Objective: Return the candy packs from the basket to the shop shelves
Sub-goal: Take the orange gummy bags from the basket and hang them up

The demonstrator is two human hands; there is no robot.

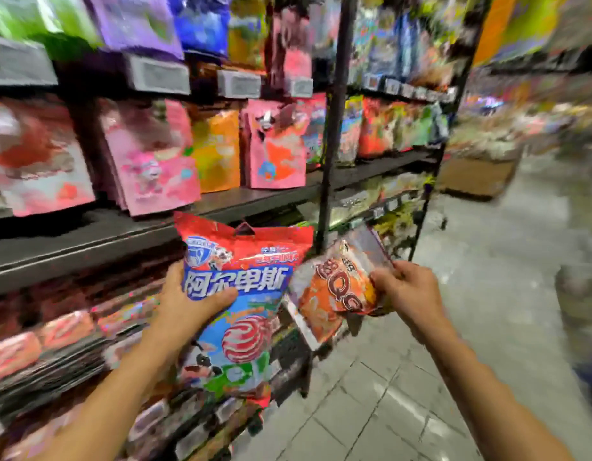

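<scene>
My left hand grips a big red and blue lollipop candy bag upright in front of the lower shelves, thumb across its front. My right hand pinches the right edge of a smaller orange candy pack with clear film, held just right of the big bag. Both packs hang in the air below the dark shelf board. The basket is out of view. The picture is blurred by motion.
Pink, orange and purple candy bags stand on the shelves at left, with price tags on the rails. A black upright post divides the shelf bays. Grey tiled aisle floor runs to the right, with a cardboard display box farther along.
</scene>
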